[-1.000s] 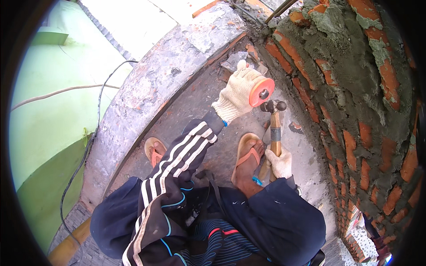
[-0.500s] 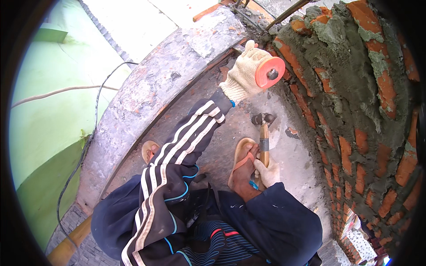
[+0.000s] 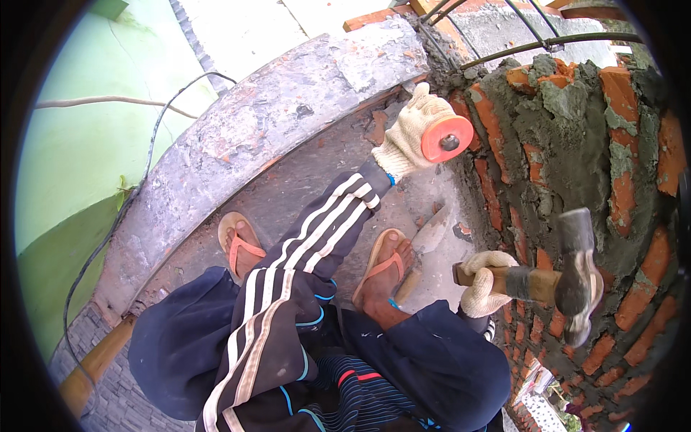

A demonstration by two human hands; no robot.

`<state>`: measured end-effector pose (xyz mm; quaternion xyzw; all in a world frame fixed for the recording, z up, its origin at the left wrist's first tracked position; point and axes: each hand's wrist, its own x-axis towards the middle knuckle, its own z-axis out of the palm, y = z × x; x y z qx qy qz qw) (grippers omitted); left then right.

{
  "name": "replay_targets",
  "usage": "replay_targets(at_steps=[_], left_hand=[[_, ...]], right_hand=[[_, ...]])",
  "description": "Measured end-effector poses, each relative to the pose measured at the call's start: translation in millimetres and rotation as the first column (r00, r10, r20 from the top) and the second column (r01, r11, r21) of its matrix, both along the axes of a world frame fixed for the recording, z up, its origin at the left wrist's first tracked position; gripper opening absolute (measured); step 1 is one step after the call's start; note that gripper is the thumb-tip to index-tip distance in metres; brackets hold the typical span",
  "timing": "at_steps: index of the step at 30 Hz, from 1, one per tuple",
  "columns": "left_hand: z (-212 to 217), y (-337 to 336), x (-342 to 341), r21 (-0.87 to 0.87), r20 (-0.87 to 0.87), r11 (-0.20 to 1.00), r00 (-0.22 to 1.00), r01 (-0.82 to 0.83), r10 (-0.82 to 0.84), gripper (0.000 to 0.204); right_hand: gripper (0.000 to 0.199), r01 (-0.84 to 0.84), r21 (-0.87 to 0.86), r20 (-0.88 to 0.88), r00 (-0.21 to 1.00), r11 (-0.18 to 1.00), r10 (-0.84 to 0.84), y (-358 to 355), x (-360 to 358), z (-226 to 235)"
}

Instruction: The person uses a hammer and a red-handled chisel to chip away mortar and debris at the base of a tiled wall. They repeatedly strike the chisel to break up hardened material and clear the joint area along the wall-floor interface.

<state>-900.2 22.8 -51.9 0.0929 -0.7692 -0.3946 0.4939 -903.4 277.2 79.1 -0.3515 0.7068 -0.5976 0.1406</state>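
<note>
My gloved left hand [image 3: 407,129] is closed around a chisel, its fingers behind an orange round hand guard [image 3: 434,141] with the metal striking end in the middle. This hand is beside the foot of the brick wall [image 3: 576,151]; the chisel's tip is hidden. Low on the right, my gloved right hand [image 3: 486,284] grips a hammer [image 3: 577,273] by its wooden handle, which has dark tape around it. The hammer is raised, its metal head pointing right, in front of the brickwork and apart from the chisel. A trowel [image 3: 434,230] lies on the floor beside my right foot.
A curved grey ledge [image 3: 288,108] runs along the left, with a green wall [image 3: 79,201] and a black cable [image 3: 147,169] beyond. Steel bars [image 3: 533,47] stick out at the top right. A wooden pole [image 3: 93,367] is at the lower left.
My right hand has lifted the hammer off the floor area and swung it to the right, turning its head outward. The left hand still grips the chisel. The view has shifted slightly.
</note>
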Motion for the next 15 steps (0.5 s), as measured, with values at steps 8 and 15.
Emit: replay_targets(at_steps=[8,15], left_hand=[[6,-1,-10,0.039,-0.047,0.999,0.999,-0.013,0.014,0.033],[5,-7,-8,0.044,0.021,0.999,1.000,-0.022,0.021,0.032]], right_hand=[[0.017,0.041,0.568,-0.172,0.983,0.822,0.070,-24,-22,-58],[0.014,-0.056,0.409,-0.332,0.921,0.911,0.206,-4,-25,14]])
